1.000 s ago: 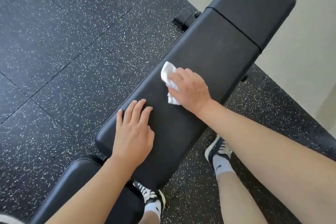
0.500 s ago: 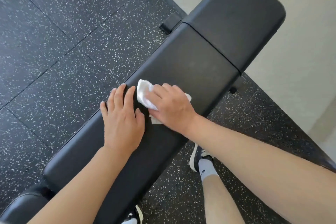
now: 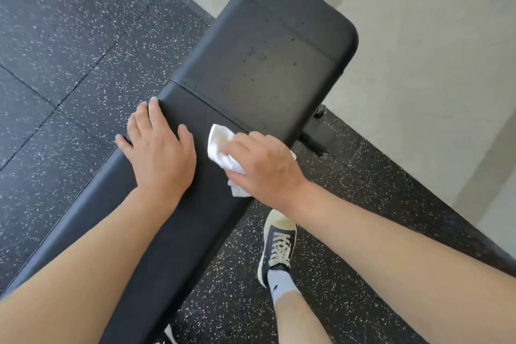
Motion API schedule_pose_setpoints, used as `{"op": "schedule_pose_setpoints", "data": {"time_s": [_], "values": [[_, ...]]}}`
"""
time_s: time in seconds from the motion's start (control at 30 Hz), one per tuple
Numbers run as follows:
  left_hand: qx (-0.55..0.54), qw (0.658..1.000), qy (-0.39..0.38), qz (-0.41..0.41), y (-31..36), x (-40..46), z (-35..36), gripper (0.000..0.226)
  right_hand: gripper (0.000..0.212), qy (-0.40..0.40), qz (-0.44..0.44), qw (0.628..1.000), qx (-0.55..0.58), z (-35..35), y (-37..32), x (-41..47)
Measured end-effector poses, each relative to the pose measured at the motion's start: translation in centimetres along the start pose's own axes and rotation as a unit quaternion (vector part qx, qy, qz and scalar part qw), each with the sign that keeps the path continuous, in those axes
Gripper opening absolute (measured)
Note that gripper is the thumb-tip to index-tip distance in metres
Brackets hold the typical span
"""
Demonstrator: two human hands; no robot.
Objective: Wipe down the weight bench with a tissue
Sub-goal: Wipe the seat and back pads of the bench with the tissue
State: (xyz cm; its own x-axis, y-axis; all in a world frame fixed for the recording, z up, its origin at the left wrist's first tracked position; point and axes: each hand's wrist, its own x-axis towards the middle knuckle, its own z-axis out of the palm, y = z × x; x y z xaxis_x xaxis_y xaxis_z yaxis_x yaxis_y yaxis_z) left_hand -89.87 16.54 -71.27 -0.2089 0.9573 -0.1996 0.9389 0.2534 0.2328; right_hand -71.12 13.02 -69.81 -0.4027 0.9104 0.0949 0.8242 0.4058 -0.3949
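Floor: black rubber tiles flecked with white fill the left and lower part of my view; a pale wall rises at the upper right.
Weight bench: the black padded weight bench runs diagonally from lower left to upper right. I see a seam across it, with the long pad on my side and a shorter pad beyond it.
Far pad surface: I can make out dull smudging and small dark specks there.
Left hand: my left hand lies palm down on the long pad, just short of the seam. The fingers are straight and spread, reaching over the pad's left edge, holding nothing.
Right hand: my right hand presses down at the pad's right edge, near the seam, just beside the left hand but apart from it. Its fingers are curled over the tissue and grip it.
Tissue: the white tissue is bunched under the right hand, flat against the bench, showing past the fingertips and below the palm.
Bench frame: a dark bracket sticks out under the far pad on the right.
Foot: a dark sneaker with pale laces and a white sock stands on the floor right of the bench.
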Motion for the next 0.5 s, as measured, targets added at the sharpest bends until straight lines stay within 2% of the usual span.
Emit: {"op": "schedule_pose_setpoints", "data": {"time_s": [0.1,0.17,0.23,0.4,0.5], "values": [[-0.021,0.999,0.031,0.004,2.1,3.5,0.5,0.055,0.017,0.057,0.098,0.991,0.066,-1.3,2.6,-2.4],[-0.053,0.997,0.042,-0.043,2.7,6.3,0.1,0.047,0.018,0.078,0.140,0.984,0.081,-2.1,4.4,-3.2],[-0.063,0.994,0.031,-0.088,2.7,8.2,-0.2,0.049,0.020,0.079,0.149,0.983,0.073,-2.3,5.7,-3.1],[-0.029,0.992,0.040,-0.114,2.9,8.7,0.5,0.056,0.010,0.089,0.109,0.990,0.026,-0.9,6.4,0.0],[-0.031,0.992,0.030,-0.118,2.6,9.0,0.8,0.048,0.022,0.123,0.127,0.984,0.005,0.8,4.5,3.7]]}}
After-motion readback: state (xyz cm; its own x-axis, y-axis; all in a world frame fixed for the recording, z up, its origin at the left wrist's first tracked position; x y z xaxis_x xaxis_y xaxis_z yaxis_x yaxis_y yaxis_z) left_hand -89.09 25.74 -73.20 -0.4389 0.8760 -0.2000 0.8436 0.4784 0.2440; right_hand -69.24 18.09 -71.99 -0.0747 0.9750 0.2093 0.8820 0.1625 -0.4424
